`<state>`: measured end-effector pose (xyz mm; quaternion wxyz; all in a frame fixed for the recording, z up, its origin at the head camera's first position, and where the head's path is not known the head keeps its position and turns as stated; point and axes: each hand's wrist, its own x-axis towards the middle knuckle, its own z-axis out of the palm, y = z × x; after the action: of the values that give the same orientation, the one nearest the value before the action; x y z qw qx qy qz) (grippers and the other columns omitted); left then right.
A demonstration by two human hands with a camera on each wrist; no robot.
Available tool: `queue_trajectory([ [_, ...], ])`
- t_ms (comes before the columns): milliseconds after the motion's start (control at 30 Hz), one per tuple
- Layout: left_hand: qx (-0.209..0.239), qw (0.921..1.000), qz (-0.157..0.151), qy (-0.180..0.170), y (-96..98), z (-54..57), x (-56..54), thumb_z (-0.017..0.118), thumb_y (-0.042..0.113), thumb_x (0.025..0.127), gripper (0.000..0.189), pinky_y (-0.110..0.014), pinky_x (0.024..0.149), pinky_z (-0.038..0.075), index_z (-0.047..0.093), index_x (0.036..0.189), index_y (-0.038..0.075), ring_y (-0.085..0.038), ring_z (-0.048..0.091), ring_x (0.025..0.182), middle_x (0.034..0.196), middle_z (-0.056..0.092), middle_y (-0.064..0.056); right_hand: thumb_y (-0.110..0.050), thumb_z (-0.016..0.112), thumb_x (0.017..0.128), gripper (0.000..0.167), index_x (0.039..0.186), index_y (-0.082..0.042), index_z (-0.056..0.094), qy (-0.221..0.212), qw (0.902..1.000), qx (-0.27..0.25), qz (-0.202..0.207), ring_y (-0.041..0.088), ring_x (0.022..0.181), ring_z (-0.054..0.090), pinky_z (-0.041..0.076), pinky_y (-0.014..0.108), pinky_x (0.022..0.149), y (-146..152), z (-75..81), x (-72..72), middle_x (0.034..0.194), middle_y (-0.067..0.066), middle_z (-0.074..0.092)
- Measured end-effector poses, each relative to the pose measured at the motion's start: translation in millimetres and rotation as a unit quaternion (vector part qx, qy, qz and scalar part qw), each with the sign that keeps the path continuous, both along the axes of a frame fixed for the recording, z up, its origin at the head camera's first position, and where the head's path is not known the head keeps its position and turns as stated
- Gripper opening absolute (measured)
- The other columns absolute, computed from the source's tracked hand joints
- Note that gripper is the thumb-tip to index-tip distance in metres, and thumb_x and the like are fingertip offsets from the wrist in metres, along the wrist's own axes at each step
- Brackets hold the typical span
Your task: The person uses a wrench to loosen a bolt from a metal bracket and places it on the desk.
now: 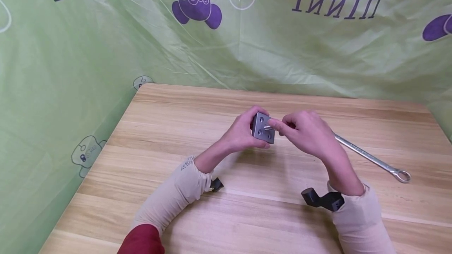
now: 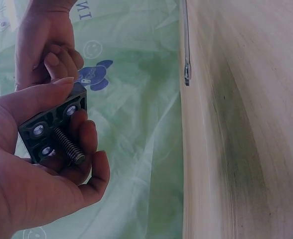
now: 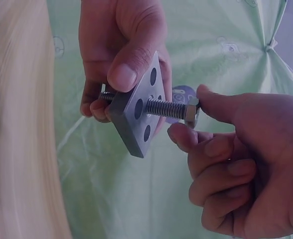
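Note:
My left hand (image 1: 243, 130) grips a square grey metal plate (image 1: 264, 136) by its edges, above the table. Dark round holes show near the plate's corners in the right wrist view. A threaded hex bolt (image 3: 167, 108) passes through its middle, and the threaded end (image 2: 69, 145) sticks out on the far side, between the left fingers. The right hand (image 1: 308, 131) pinches the hex head (image 3: 192, 113) between thumb and index finger, its other fingers curled. A stretch of bare thread lies between head and plate.
A long silver combination wrench (image 1: 367, 155) lies on the wooden table (image 1: 176, 117), right of the hands, its ring end toward the near right. Green printed cloth (image 1: 282, 50) hangs behind the table and on its left. Black wrist mounts (image 1: 323, 200) jut from the sleeves.

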<state>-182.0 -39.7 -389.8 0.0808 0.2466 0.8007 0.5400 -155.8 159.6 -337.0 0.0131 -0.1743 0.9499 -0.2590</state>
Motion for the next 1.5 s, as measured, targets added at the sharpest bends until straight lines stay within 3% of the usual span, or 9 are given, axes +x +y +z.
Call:
queue_trajectory([
  [200, 0.001, 1.0000, 0.001, -0.001, -1.0, 0.6, 0.7, 0.086, -0.003, 0.063, 0.071, -0.020, 0.075, 0.050, 0.052, 0.125, 0.005, -0.017, 0.061, 0.088, 0.106, 0.065, -0.016, -0.043, 0.067, 0.094, 0.035, 0.072, -0.015, 0.069, 0.035, 0.9993, -0.008, 0.008, 0.014, 0.055, 0.041, 0.031, 0.027, 0.051, -4.0, -0.2, 2.5, 0.056, -0.005, 0.044],
  [367, 0.006, 0.9999, -0.002, -0.008, -1.3, 0.6, 0.6, 0.085, -0.003, 0.064, 0.070, -0.020, 0.075, 0.050, 0.052, 0.125, 0.005, -0.017, 0.061, 0.089, 0.106, 0.065, -0.016, -0.030, 0.074, 0.089, 0.018, 0.088, -0.013, 0.075, 0.058, 0.9977, -0.028, 0.023, 0.012, 0.054, 0.042, 0.033, 0.026, 0.052, -3.7, 0.3, 3.7, 0.057, -0.003, 0.049],
  [533, 0.011, 0.9999, -0.005, -0.012, -1.4, 0.0, -0.1, 0.086, -0.004, 0.064, 0.071, -0.020, 0.076, 0.050, 0.052, 0.126, 0.006, -0.016, 0.061, 0.089, 0.107, 0.065, -0.016, -0.018, 0.078, 0.084, 0.015, 0.098, -0.011, 0.078, 0.103, 0.9919, -0.053, 0.051, 0.006, 0.051, 0.038, 0.031, 0.023, 0.051, -3.7, -1.5, 4.8, 0.056, -0.004, 0.047],
  [767, 0.006, 0.9999, -0.001, -0.010, -2.3, 0.9, -0.1, 0.086, -0.003, 0.064, 0.073, -0.020, 0.078, 0.049, 0.052, 0.127, 0.005, -0.017, 0.061, 0.090, 0.108, 0.065, -0.016, 0.002, 0.065, 0.078, 0.026, 0.095, -0.013, 0.078, 0.118, 0.9875, -0.086, 0.059, 0.001, 0.051, 0.033, 0.028, 0.021, 0.050, -6.9, -3.7, 6.5, 0.056, -0.006, 0.043],
  [967, 0.009, 0.9998, 0.003, -0.016, -3.6, 4.6, 0.3, 0.087, -0.004, 0.064, 0.073, -0.020, 0.078, 0.050, 0.052, 0.127, 0.005, -0.017, 0.062, 0.090, 0.107, 0.066, -0.016, 0.009, 0.059, 0.076, 0.034, 0.092, -0.014, 0.078, 0.150, 0.9815, -0.099, 0.067, 0.002, 0.053, 0.033, 0.027, 0.021, 0.050, -8.6, -6.0, 5.5, 0.057, -0.005, 0.042],
  [1133, 0.015, 0.9998, -0.003, -0.014, -2.7, 4.6, -0.2, 0.086, -0.004, 0.064, 0.072, -0.020, 0.078, 0.050, 0.052, 0.127, 0.005, -0.017, 0.061, 0.091, 0.110, 0.066, -0.016, 0.000, 0.071, 0.079, 0.033, 0.108, -0.014, 0.075, 0.136, 0.9834, -0.090, 0.078, 0.002, 0.053, 0.036, 0.030, 0.022, 0.052, -3.9, -3.1, 6.1, 0.058, -0.006, 0.043],
  [1267, 0.017, 0.9998, -0.004, -0.013, -2.7, 4.3, -0.5, 0.086, -0.003, 0.064, 0.072, -0.020, 0.078, 0.050, 0.052, 0.126, 0.005, -0.017, 0.061, 0.091, 0.109, 0.065, -0.016, -0.021, 0.078, 0.086, 0.035, 0.118, -0.012, 0.069, 0.094, 0.9899, -0.092, 0.052, 0.005, 0.052, 0.040, 0.034, 0.024, 0.052, -2.5, 0.2, 5.2, 0.059, -0.004, 0.046],
  [1400, 0.013, 0.9998, 0.001, -0.014, -3.6, 4.6, -0.3, 0.087, -0.003, 0.064, 0.072, -0.020, 0.079, 0.049, 0.051, 0.126, 0.005, -0.017, 0.061, 0.091, 0.108, 0.065, -0.015, -0.035, 0.066, 0.096, 0.026, 0.107, -0.012, 0.071, 0.056, 0.9952, -0.080, 0.007, 0.010, 0.051, 0.040, 0.033, 0.028, 0.051, -1.3, 3.0, 3.0, 0.057, -0.002, 0.046],
  [1500, 0.011, 0.9999, 0.002, -0.013, -4.1, 5.3, -0.2, 0.087, -0.003, 0.063, 0.073, -0.020, 0.080, 0.049, 0.051, 0.126, 0.005, -0.017, 0.061, 0.092, 0.110, 0.066, -0.015, -0.042, 0.056, 0.100, 0.032, 0.097, -0.014, 0.072, 0.028, 0.9982, -0.052, -0.008, 0.013, 0.054, 0.040, 0.033, 0.030, 0.052, 0.5, 4.0, 1.4, 0.059, -0.002, 0.045],
])
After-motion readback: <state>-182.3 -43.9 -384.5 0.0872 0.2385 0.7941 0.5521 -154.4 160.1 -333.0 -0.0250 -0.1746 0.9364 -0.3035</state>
